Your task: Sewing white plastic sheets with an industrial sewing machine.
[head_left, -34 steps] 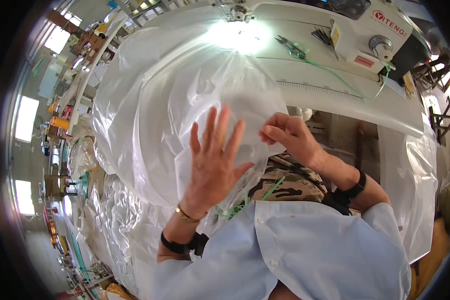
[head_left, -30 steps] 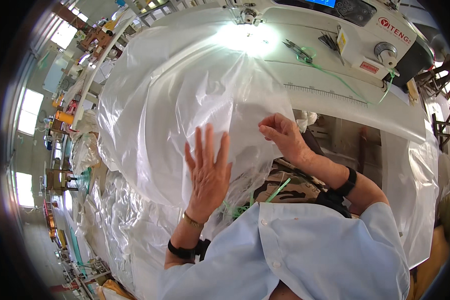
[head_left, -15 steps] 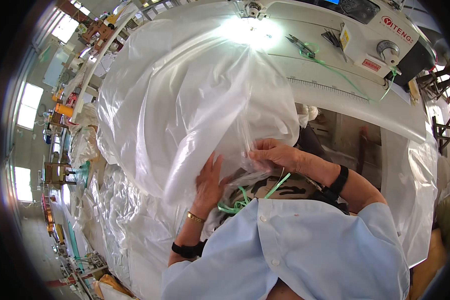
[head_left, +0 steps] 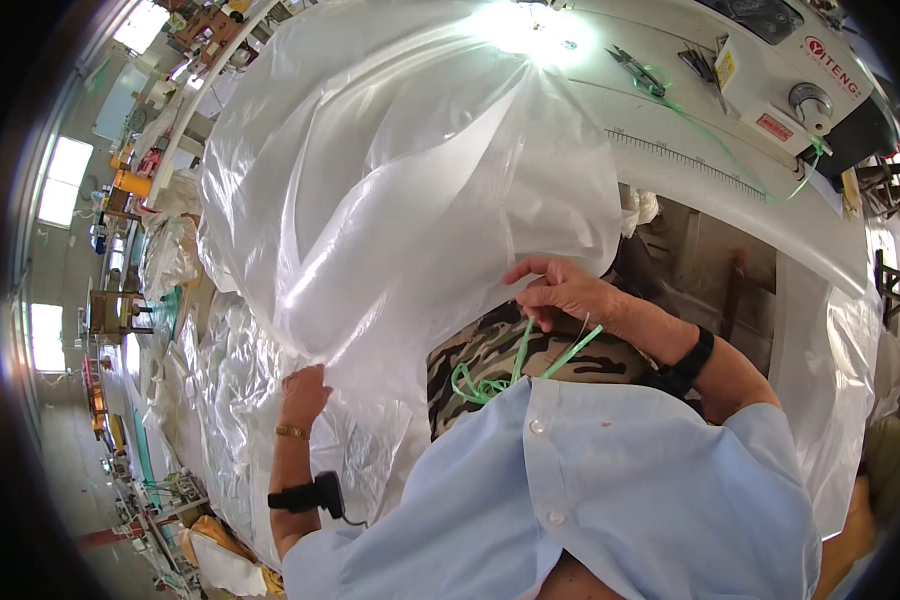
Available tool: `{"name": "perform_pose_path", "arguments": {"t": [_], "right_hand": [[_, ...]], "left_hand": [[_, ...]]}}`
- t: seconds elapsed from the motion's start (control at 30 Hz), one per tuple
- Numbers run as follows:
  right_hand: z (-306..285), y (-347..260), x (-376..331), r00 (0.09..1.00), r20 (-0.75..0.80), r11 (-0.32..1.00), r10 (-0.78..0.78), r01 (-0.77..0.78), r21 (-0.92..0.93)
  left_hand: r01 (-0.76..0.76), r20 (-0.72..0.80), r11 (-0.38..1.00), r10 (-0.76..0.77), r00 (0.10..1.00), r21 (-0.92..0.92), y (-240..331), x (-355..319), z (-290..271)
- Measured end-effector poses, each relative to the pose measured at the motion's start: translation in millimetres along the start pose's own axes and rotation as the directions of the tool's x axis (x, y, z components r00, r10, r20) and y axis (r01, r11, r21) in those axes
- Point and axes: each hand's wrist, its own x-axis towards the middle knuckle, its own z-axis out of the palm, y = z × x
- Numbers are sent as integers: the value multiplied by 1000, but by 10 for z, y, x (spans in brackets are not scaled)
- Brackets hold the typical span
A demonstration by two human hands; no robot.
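A large translucent white plastic sheet [head_left: 400, 190] spreads over the sewing machine table, its folds converging under the bright lamp at the machine's needle area. My left hand [head_left: 305, 393] is closed on the sheet's near left edge, pulling folds tight toward it. Just off the sheet's near right edge, my right hand [head_left: 570, 293] hovers over my lap with its fingers curved and apart, and nothing shows between them. Below it, a bunch of green plastic strips [head_left: 490, 385] lies against my camouflage trousers [head_left: 470, 345].
The white sewing machine [head_left: 800, 80] stands at the far right. Thread snips [head_left: 638, 72] and other small tools [head_left: 705, 68] lie on its bed, beside a printed ruler scale [head_left: 685, 163]. More crumpled plastic sheeting [head_left: 240, 430] hangs at the left.
My left hand has moved left and closed on the sheet, drawing its edge leftward off my lap. My right hand has let go of the sheet and risen slightly, fingers spreading.
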Motion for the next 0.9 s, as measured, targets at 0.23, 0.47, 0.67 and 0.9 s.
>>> {"name": "perform_pose_path", "arguments": {"t": [0.23,0.47,0.67,0.9], "right_hand": [[72,-79,-13,887,-380,947,-263,163,-276],[291,-261,-189,955,-158,963,-252,232,-135],[414,-388,-349,954,-49,952,-295,289,-99],[590,-507,-367,944,82,903,-321,331,-275]], "left_hand": [[-566,-230,799,523,821,-203,1351,-560,-1303],[-713,-737,364,97,669,-599,2315,37,-1065],[-510,-497,607,209,842,-609,2145,373,-1002],[-596,-591,-32,179,786,-802,2082,375,-1051]]}}
